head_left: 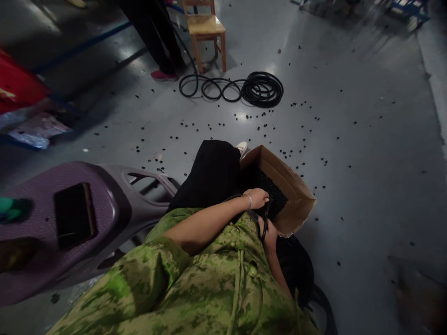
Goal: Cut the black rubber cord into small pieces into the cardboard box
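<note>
My left hand [256, 198], with a bracelet at the wrist, reaches across over the near side of a cardboard box [293, 193]. Its fingers are closed on a thin black hose [233, 197], which shows beside the wrist. Just below it, my right hand [269, 236] is wrapped round a dark tool with looped handles that looks like scissors [265, 224]. The tool points up toward the left fingertips; its blades are hard to make out. Inside the box lies a heap of small black pieces [268, 186].
A coil of black hose [262, 89] lies on the floor by a wooden chair [206, 25], near a standing person's legs [157, 32]. Small black pieces are scattered across the floor. At left, a purple plastic stool [104, 190] holds a phone [74, 215].
</note>
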Demonstrator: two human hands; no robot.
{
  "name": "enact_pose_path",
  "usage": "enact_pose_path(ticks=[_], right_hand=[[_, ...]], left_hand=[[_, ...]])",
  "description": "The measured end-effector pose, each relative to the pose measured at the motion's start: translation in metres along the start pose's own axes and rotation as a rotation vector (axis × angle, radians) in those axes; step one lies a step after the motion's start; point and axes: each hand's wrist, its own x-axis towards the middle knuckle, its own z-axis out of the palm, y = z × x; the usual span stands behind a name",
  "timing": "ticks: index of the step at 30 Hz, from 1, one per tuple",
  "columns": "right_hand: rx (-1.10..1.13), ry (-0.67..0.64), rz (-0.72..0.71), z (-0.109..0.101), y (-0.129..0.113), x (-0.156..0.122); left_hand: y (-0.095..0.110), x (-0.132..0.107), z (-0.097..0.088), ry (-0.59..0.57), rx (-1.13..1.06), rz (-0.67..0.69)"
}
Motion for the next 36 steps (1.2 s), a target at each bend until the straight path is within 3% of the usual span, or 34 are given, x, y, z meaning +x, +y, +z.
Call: enact_pose_path(ticks=[24,36], right_hand=[[-0.052,-0.004,0.018,0.0019,0.0027,0.0005],[-0.197,0.056,-0.046,0.0062,0.0057,0.0038]], left_hand=[[0.0002,-0.0012,-0.0003,0.015,-0.002,-0.003],[0.0004,0.0011,-0.0041,-0.06,0.052,-0.045]])
